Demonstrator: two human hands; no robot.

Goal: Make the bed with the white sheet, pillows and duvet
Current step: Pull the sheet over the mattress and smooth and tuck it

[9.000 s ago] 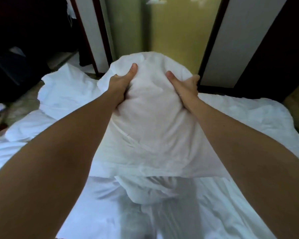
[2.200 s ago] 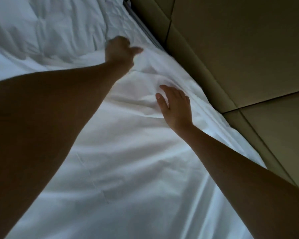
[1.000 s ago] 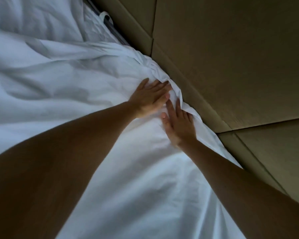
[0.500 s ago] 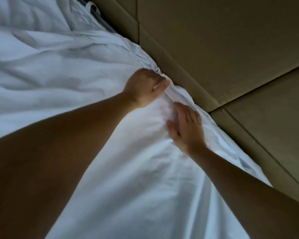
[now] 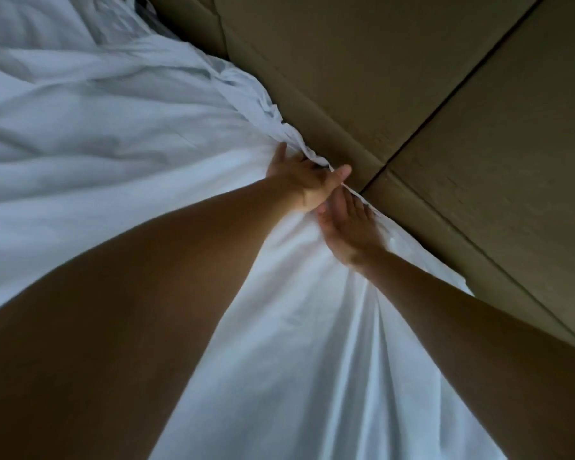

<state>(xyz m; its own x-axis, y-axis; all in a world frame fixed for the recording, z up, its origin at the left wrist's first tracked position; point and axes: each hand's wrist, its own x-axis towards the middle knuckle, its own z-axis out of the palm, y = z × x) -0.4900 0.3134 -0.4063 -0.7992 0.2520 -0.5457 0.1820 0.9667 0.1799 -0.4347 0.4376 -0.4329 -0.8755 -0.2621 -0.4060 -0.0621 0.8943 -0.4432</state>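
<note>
Gripping the white sheet (image 5: 296, 327) by its bunched edge at the wall panel (image 5: 379, 78) in the left hand (image 5: 307, 185), pressing alongside with the flat, straight-fingered right hand (image 5: 349, 230), likely risking trapped wrinkles through uneven tucking

Both of the person's forearms are bare along their whole visible length. The left hand (image 5: 307, 187) and right hand (image 5: 351, 234) are likewise uncovered, gloveless.
</note>
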